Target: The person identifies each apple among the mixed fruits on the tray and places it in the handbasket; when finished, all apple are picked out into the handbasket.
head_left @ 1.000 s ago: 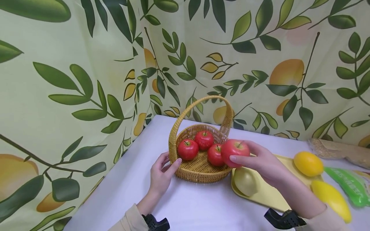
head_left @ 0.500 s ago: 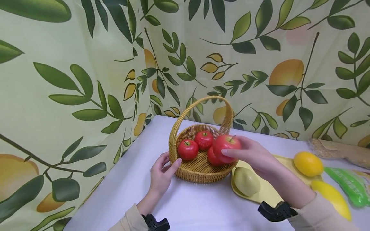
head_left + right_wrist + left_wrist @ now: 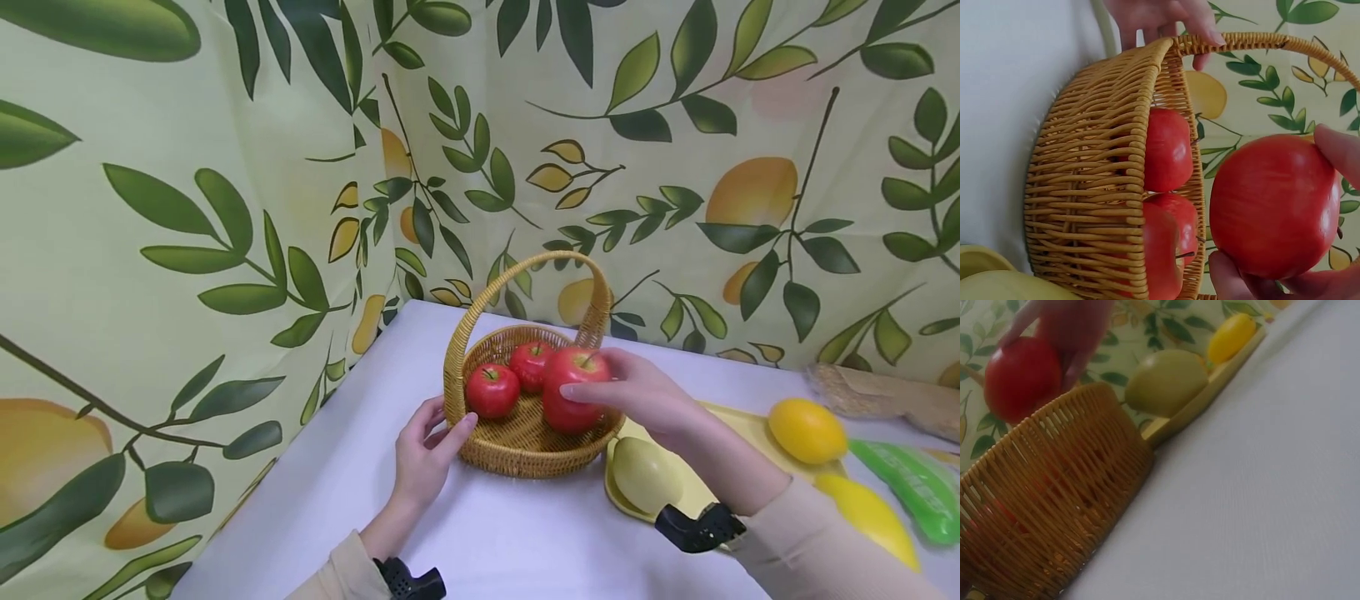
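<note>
A round wicker basket [image 3: 517, 461] with a tall arched handle stands on the table. Three red apples lie inside it, among them a left apple [image 3: 492, 391] and a back apple [image 3: 531, 365]. My left hand [image 3: 423, 458] grips the basket at its left side, thumb over the foot of the handle. Above the right half of the basket, my right hand [image 3: 648, 392] holds another red apple [image 3: 1272, 206] between thumb and fingers, stem up. In the head view this apple overlaps the right one in the basket. The left wrist view shows it above the rim.
Right of the basket lies a yellow tray [image 3: 738, 421] with a pale green pear [image 3: 647, 475] and an orange-yellow fruit [image 3: 807, 430]. Farther right are a yellow mango-like fruit [image 3: 870, 517], a green packet [image 3: 911, 487] and a brown bag [image 3: 885, 396]. Patterned cloth [image 3: 480, 125] hangs behind.
My right hand has carried the apple leftward from beside the basket's right rim to over its right half. The left hand keeps its grip on the basket.
</note>
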### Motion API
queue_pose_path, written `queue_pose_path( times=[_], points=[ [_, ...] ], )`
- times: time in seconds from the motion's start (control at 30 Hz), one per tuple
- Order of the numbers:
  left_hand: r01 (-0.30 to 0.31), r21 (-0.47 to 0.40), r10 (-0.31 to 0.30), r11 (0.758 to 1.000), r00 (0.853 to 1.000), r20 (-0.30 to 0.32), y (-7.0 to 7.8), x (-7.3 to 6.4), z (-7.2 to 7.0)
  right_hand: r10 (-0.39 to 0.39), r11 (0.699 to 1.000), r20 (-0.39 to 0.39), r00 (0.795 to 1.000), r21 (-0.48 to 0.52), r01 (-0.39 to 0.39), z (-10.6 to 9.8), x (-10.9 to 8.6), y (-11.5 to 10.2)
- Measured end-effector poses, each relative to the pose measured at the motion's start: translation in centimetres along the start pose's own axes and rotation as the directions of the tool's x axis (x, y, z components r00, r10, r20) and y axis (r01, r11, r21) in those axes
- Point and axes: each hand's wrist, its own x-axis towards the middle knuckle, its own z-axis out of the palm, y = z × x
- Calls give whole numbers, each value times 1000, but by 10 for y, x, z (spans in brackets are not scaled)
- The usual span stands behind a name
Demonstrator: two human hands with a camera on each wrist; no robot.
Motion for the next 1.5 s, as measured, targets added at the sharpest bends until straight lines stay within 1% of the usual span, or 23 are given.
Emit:
queue_pose_path(
  times=[0.2,0.43,0.6,0.93,1.27,1.5],
  points=[
    [0,8,0,1000,1000,-5,0,0,1,-16,996,33,999,-88,19,4,7,-7],
    [-9,-7,8,1000,1000,-12,0,0,2,-37,978,67,997,-202,50,11,13,-9],
    [-5,13,6,1000,1000,-14,0,-1,2,-28,965,76,997,-258,47,17,16,-9],
    [-4,16,5,1000,1000,-17,-1,0,2,-21,949,105,994,-312,53,23,20,-8],
    [0,12,1,1000,1000,-20,0,-1,2,-47,918,162,986,-382,106,24,26,-8],
    [2,10,-2,1000,1000,-14,0,-1,2,-37,891,166,985,-440,108,27,31,-8]
  ],
)
